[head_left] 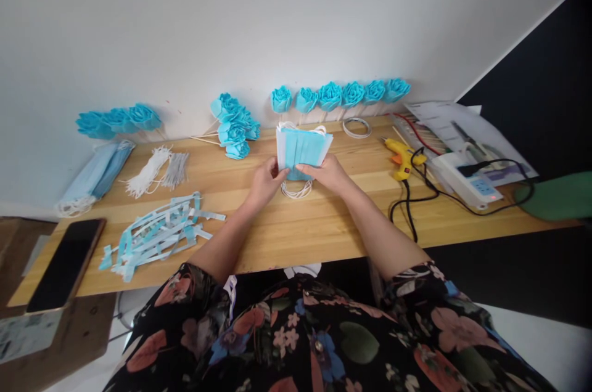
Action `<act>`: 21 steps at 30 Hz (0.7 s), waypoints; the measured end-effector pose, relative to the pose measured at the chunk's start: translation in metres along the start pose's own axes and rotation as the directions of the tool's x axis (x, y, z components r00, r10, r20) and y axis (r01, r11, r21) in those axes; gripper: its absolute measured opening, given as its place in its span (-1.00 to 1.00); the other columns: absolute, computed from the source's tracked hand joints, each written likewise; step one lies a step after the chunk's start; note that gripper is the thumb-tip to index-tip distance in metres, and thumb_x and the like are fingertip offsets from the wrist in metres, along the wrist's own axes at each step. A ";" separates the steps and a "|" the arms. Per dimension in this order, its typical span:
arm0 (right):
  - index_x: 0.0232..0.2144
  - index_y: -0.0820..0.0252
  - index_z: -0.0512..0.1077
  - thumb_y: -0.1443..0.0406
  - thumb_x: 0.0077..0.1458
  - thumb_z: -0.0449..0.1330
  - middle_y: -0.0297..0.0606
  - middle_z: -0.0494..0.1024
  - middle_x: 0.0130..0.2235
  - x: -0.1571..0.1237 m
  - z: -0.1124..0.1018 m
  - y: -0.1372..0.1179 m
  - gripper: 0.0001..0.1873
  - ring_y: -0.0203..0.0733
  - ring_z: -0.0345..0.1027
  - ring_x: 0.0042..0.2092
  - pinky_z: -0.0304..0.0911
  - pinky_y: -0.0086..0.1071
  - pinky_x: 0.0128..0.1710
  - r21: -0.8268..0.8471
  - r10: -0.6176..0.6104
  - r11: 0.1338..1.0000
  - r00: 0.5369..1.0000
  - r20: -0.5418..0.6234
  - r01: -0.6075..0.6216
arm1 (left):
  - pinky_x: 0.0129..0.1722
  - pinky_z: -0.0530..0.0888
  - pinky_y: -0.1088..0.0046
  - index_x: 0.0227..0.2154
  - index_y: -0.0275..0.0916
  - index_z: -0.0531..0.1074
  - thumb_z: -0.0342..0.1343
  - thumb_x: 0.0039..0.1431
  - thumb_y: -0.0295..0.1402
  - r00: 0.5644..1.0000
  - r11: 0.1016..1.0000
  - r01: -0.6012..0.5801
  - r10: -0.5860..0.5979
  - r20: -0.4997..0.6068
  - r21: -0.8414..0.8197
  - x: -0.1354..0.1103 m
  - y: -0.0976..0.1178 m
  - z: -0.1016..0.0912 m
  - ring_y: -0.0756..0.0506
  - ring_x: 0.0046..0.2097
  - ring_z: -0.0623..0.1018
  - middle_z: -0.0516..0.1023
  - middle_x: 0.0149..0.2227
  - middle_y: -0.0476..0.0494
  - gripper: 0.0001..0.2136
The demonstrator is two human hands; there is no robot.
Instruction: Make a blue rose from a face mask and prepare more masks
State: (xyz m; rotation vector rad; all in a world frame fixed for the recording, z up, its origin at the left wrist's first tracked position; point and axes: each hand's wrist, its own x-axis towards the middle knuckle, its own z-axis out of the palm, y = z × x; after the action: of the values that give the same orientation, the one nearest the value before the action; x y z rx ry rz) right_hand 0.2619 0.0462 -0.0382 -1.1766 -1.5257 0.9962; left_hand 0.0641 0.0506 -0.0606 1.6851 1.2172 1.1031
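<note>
Both of my hands grip a small stack of blue and white face masks (pixel 303 148) over the middle of the wooden table. My left hand (pixel 268 181) is closed on the lower left corner, its thumb on the front mask. On the right, my right hand (pixel 329 174) pinches the stack with its thumb across the front; its other fingers are hidden behind. White ear loops stick out above the masks and hang below them. Behind stands a row of blue flowers (pixel 330 97) on sticks, leaning against the wall.
To the left lie cut mask strips (pixel 161 232), white elastic loops (pixel 148 171), more masks (pixel 97 173) and a phone (pixel 65 265). Further blue flowers (pixel 234 124) rest behind. A yellow glue gun (pixel 401 158), its cable and a power strip (pixel 469 182) occupy the right, near a wire coil (pixel 356 135).
</note>
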 end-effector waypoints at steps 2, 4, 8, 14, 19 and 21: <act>-0.31 0.17 0.64 0.10 -0.13 0.44 -0.23 0.71 -0.21 -0.001 0.001 -0.003 -0.66 0.11 0.55 -0.02 0.43 -0.07 0.05 0.023 -0.029 0.999 0.999 -0.019 0.030 | -0.18 0.46 0.38 -0.31 -0.25 0.45 0.16 0.11 -0.28 1.000 1.000 -0.008 0.009 -0.011 0.021 -0.001 0.002 0.000 -0.07 -0.29 0.52 0.54 -0.38 -0.06 -0.85; -0.32 0.14 0.64 0.11 -0.13 0.45 -0.25 0.70 -0.24 -0.002 0.001 -0.007 -0.69 0.11 0.54 0.02 0.41 -0.07 0.08 0.051 -0.044 0.998 0.998 -0.035 0.046 | -0.19 0.44 0.39 -0.32 -0.24 0.46 0.16 0.12 -0.28 1.000 0.999 -0.016 0.017 -0.025 0.032 -0.003 0.006 -0.001 -0.07 -0.30 0.51 0.54 -0.39 -0.05 -0.86; -0.32 0.12 0.65 0.14 -0.18 0.48 -0.28 0.70 -0.24 -0.003 0.002 -0.010 -0.67 0.11 0.54 0.00 0.41 -0.05 0.08 0.089 -0.022 0.996 0.999 -0.035 0.025 | -0.23 0.43 0.41 -0.32 -0.23 0.46 0.18 0.11 -0.29 1.000 0.999 -0.016 0.017 -0.023 0.045 -0.005 0.011 -0.001 -0.06 -0.33 0.49 0.54 -0.39 -0.04 -0.87; -0.34 0.12 0.64 0.13 -0.12 0.44 -0.27 0.70 -0.26 -0.003 0.002 -0.006 -0.72 0.07 0.56 -0.05 0.43 -0.06 0.04 0.060 0.009 0.998 0.999 -0.036 -0.006 | -0.23 0.47 0.40 -0.23 -0.25 0.45 0.20 0.15 -0.06 1.000 0.997 -0.030 0.030 -0.003 -0.069 -0.006 0.025 -0.006 -0.08 -0.27 0.53 0.57 -0.28 -0.12 -0.67; -0.51 0.16 0.58 0.14 -0.08 0.41 -0.35 0.59 -0.50 -0.009 0.001 -0.013 -0.78 0.00 0.54 -0.26 0.43 -0.26 -0.25 -0.121 -0.066 0.991 0.998 -0.019 0.063 | 0.06 0.47 0.25 -0.08 -0.25 0.47 0.20 0.17 0.06 0.985 0.964 -0.170 0.170 -0.018 -0.203 -0.012 0.049 -0.017 -0.18 -0.04 0.57 0.60 -0.05 -0.24 -0.52; -0.57 0.18 0.55 0.13 -0.01 0.36 -0.37 0.54 -0.56 -0.012 0.000 -0.017 -0.73 -0.07 0.51 -0.37 0.36 -0.33 -0.36 -0.221 -0.096 0.971 0.995 0.000 0.094 | 0.14 0.44 0.19 -0.11 -0.26 0.51 0.23 0.14 0.09 0.980 0.955 -0.197 0.195 -0.032 -0.220 -0.016 0.058 -0.021 -0.22 0.02 0.56 0.60 -0.02 -0.26 -0.50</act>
State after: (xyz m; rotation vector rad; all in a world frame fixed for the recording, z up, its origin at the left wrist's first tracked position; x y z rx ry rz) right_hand 0.2598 0.0310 -0.0242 -1.2466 -1.7008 0.7696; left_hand 0.0587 0.0228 -0.0036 1.6534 0.9082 1.3172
